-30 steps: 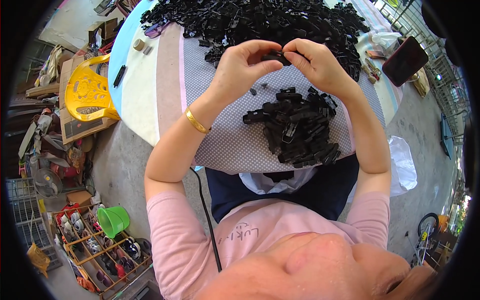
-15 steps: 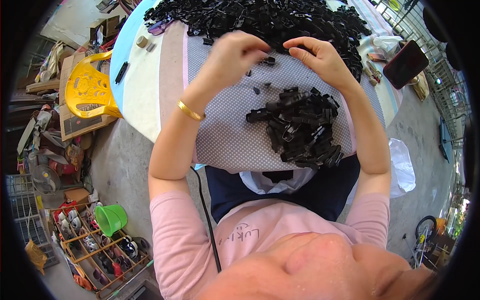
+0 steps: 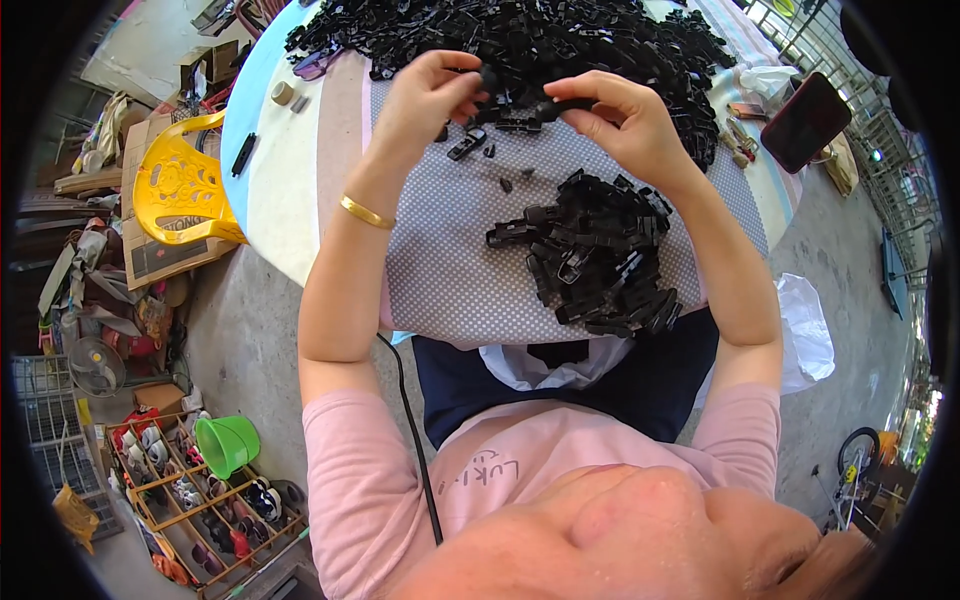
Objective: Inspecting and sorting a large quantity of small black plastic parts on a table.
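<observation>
Both hands are raised over the table's far half, apart from each other. My left hand [image 3: 425,105] pinches a small dark plastic piece [image 3: 488,78], partly lost against the black heap behind. Between the thumb and fingers of my right hand [image 3: 625,120] is a black plastic part [image 3: 568,106], long and narrow, pointing left. Beyond them spreads a large heap of black plastic parts [image 3: 590,45]. A loose black part [image 3: 467,144] lies below my left hand, with a few tiny dark bits [image 3: 506,185] nearby. Nearer me is a smaller pile of black parts [image 3: 600,255].
A dotted grey cloth [image 3: 440,270] covers the table's middle. A phone [image 3: 806,122] stands at the right edge; a small beige roll [image 3: 282,93] and a black tool [image 3: 243,154] lie on the left. A yellow chair [image 3: 180,185] stands beside the table.
My left hand has moved left and away from me, widening the gap between the hands. My right hand has shifted slightly left, and its black part now shows clearly.
</observation>
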A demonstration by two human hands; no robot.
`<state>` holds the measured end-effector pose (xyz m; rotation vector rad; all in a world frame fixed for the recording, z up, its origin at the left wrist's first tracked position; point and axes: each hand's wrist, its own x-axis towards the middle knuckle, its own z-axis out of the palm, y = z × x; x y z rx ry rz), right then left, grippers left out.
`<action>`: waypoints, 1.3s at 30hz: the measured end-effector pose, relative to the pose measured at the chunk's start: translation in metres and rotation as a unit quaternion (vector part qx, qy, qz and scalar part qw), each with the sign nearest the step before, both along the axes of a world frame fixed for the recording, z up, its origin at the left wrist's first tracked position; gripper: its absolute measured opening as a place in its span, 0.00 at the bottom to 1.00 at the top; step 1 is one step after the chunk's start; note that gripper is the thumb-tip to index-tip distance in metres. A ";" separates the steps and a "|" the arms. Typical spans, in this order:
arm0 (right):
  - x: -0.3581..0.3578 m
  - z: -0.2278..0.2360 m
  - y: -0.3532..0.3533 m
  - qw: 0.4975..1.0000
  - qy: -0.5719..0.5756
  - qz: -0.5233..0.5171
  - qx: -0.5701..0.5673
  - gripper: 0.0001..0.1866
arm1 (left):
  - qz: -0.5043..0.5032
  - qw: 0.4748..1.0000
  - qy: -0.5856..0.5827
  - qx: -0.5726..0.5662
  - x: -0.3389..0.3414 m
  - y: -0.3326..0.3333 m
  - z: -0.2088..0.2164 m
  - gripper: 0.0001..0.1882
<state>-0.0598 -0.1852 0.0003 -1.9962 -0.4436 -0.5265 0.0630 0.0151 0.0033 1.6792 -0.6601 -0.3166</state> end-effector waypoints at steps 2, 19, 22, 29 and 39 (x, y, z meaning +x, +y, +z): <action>0.002 -0.002 0.004 0.998 -0.061 0.008 -0.026 0.13 | -0.074 0.991 0.097 -0.047 -0.015 -0.006 -0.003 0.12; 0.001 -0.002 0.005 0.975 -0.136 -0.087 -0.156 0.08 | -0.097 0.992 0.043 -0.064 -0.050 -0.021 -0.006 0.13; 0.001 -0.003 0.004 0.972 -0.133 -0.104 -0.163 0.11 | -0.113 0.991 -0.003 -0.077 -0.051 -0.020 -0.005 0.14; 0.001 0.001 -0.010 0.995 0.091 0.048 -0.008 0.23 | -0.151 0.988 0.022 -0.032 -0.046 -0.017 0.001 0.13; -0.002 0.013 -0.015 0.996 0.004 0.040 -0.080 0.18 | -0.143 0.987 -0.037 -0.062 -0.059 -0.018 0.002 0.13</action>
